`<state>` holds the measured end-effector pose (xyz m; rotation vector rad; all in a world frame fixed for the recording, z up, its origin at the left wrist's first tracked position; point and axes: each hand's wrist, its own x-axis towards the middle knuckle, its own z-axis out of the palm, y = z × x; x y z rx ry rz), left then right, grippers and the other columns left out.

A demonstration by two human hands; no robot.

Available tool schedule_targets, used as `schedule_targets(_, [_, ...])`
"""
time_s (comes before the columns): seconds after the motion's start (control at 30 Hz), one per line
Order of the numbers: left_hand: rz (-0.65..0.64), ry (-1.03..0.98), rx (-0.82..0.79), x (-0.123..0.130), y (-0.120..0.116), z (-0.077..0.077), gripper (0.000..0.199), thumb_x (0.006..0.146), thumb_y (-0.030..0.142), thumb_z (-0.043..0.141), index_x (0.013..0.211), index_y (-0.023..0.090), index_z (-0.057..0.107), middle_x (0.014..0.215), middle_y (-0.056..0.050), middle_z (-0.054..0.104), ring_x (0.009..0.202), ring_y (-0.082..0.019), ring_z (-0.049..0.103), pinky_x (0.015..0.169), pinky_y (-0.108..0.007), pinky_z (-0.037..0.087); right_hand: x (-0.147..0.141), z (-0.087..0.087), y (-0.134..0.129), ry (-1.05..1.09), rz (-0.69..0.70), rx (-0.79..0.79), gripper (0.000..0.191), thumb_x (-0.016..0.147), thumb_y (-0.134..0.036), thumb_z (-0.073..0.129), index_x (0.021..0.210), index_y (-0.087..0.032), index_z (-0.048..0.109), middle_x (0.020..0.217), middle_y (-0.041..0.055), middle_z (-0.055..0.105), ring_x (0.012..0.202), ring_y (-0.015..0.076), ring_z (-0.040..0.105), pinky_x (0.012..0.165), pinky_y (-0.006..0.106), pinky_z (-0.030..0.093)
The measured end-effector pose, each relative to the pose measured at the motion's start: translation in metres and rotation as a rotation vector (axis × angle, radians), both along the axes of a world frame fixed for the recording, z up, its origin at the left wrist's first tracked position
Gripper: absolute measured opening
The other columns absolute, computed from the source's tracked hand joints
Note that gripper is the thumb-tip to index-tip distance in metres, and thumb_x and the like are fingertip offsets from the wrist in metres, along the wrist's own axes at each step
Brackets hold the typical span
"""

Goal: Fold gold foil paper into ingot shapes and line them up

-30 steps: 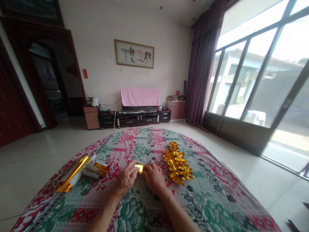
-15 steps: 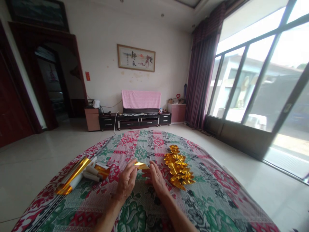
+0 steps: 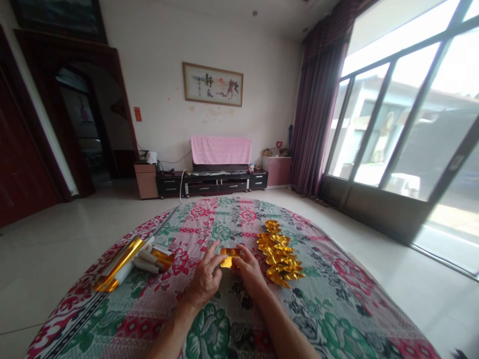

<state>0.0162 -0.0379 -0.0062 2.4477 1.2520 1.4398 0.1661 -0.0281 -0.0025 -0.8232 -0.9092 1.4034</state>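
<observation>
Between my two hands, above the round table, is a small folded piece of gold foil paper (image 3: 226,261). My left hand (image 3: 205,275) pinches its left end between thumb and fingers, with the index finger raised. My right hand (image 3: 251,271) grips the right end, its fingers behind the foil and partly hidden. Close by on the right lies a pile of folded gold foil pieces (image 3: 279,254), shaped like ingots with pointed ends. To the left, rolled sheets of gold foil paper (image 3: 123,267) with white backs lie beside smaller white rolls (image 3: 146,259).
A flowered cloth (image 3: 209,329) in red, green and grey covers the table. Beyond it, a low black TV cabinet (image 3: 217,187) stands against the wall, with a pink cloth (image 3: 221,150) over the set. Glass sliding doors (image 3: 392,134) and a purple curtain (image 3: 318,114) are on the right.
The foil piece has turned from a narrow strip to show a wider, opened face. My right hand has gone from loosely spread fingers to gripping its right end. The view has shifted slightly.
</observation>
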Motion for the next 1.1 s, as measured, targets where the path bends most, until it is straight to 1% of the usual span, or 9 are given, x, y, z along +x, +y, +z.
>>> schedule_targets(0.07, [0.030, -0.036, -0.037, -0.001, 0.003, -0.003, 0.043, 0.072, 0.002, 0.042, 0.105, 0.020, 0.062, 0.136, -0.008, 0.041, 0.115, -0.021, 0.051, 0.095, -0.035, 0.046, 0.000, 0.000, 0.000, -0.001, -0.007, -0.001, 0.053, 0.059, -0.029, 0.068, 0.108, -0.021, 0.052, 0.068, -0.0050, 0.059, 0.056, 0.0092, 0.052, 0.056, 0.022, 0.043])
schedule_targets(0.2, [0.049, -0.058, -0.075, -0.005, 0.007, -0.007, 0.041, 0.073, 0.004, 0.044, 0.105, 0.022, 0.063, 0.127, -0.008, 0.050, 0.116, -0.022, 0.049, 0.096, -0.036, 0.045, 0.001, -0.002, 0.002, -0.010, -0.002, -0.003, 0.056, 0.060, -0.030, 0.068, 0.112, -0.021, 0.048, 0.079, -0.0020, 0.062, 0.062, 0.0113, 0.056, 0.058, 0.023, 0.045])
schedule_targets(0.37, [-0.097, -0.054, -0.157, -0.004, 0.005, -0.003, 0.045, 0.076, 0.007, 0.043, 0.117, 0.023, 0.056, 0.108, -0.007, 0.062, 0.100, -0.016, 0.058, 0.087, -0.029, 0.049, 0.000, -0.002, 0.001, -0.029, -0.011, 0.065, 0.056, 0.062, -0.025, 0.064, 0.115, -0.019, 0.046, 0.065, -0.0056, 0.057, 0.055, 0.0096, 0.051, 0.054, 0.021, 0.041])
schedule_targets(0.43, [-0.109, -0.054, -0.182, -0.002, 0.002, 0.001, 0.047, 0.075, 0.006, 0.043, 0.117, 0.022, 0.055, 0.101, -0.006, 0.063, 0.094, -0.016, 0.059, 0.084, -0.028, 0.049, -0.001, -0.002, 0.000, -0.080, -0.027, 0.087, 0.055, 0.062, -0.022, 0.063, 0.114, -0.018, 0.048, 0.060, -0.0069, 0.055, 0.051, 0.0087, 0.048, 0.050, 0.020, 0.037])
schedule_targets(0.6, [-0.110, -0.068, -0.235, -0.001, -0.004, 0.009, 0.028, 0.079, 0.014, 0.047, 0.097, 0.021, 0.066, 0.083, -0.004, 0.063, 0.079, -0.014, 0.060, 0.073, -0.025, 0.049, -0.001, 0.001, -0.002, -0.139, -0.029, 0.068, 0.055, 0.062, -0.025, 0.064, 0.115, -0.017, 0.050, 0.067, -0.0039, 0.060, 0.055, 0.0104, 0.051, 0.052, 0.021, 0.040])
schedule_targets(0.7, [-0.122, -0.107, -0.285, -0.001, -0.006, 0.011, 0.022, 0.082, 0.020, 0.047, 0.091, 0.020, 0.067, 0.082, -0.004, 0.063, 0.078, -0.014, 0.060, 0.072, -0.023, 0.048, 0.000, 0.003, -0.002, -0.119, -0.014, 0.027, 0.055, 0.062, -0.033, 0.067, 0.113, -0.019, 0.052, 0.076, -0.0012, 0.063, 0.065, 0.0136, 0.056, 0.058, 0.024, 0.045])
schedule_targets(0.83, [-0.117, -0.150, -0.350, -0.001, -0.007, 0.012, 0.022, 0.081, 0.026, 0.049, 0.090, 0.018, 0.068, 0.083, -0.005, 0.063, 0.078, -0.015, 0.060, 0.071, -0.025, 0.048, 0.000, 0.004, -0.002, -0.088, -0.010, 0.027, 0.045, 0.061, -0.036, 0.069, 0.102, -0.020, 0.060, 0.077, -0.0007, 0.064, 0.065, 0.0139, 0.057, 0.061, 0.026, 0.046])
schedule_targets(1.0, [-0.119, -0.349, -0.391, 0.000, -0.003, 0.012, 0.025, 0.080, 0.033, 0.051, 0.085, 0.017, 0.069, 0.096, -0.006, 0.065, 0.093, -0.019, 0.059, 0.081, -0.028, 0.048, -0.001, 0.006, -0.005, -0.097, -0.006, 0.031, 0.030, 0.059, -0.037, 0.071, 0.083, -0.020, 0.063, 0.078, -0.0004, 0.066, 0.067, 0.0149, 0.058, 0.060, 0.025, 0.046])
schedule_targets(1.1, [-0.066, -0.451, -0.431, 0.001, -0.001, 0.011, 0.024, 0.077, 0.035, 0.054, 0.081, 0.015, 0.067, 0.086, -0.005, 0.067, 0.079, -0.017, 0.062, 0.071, -0.025, 0.050, -0.001, 0.008, -0.007, -0.114, 0.002, 0.020, 0.028, 0.058, -0.037, 0.072, 0.078, -0.019, 0.063, 0.077, 0.0002, 0.065, 0.069, 0.0161, 0.059, 0.060, 0.025, 0.047])
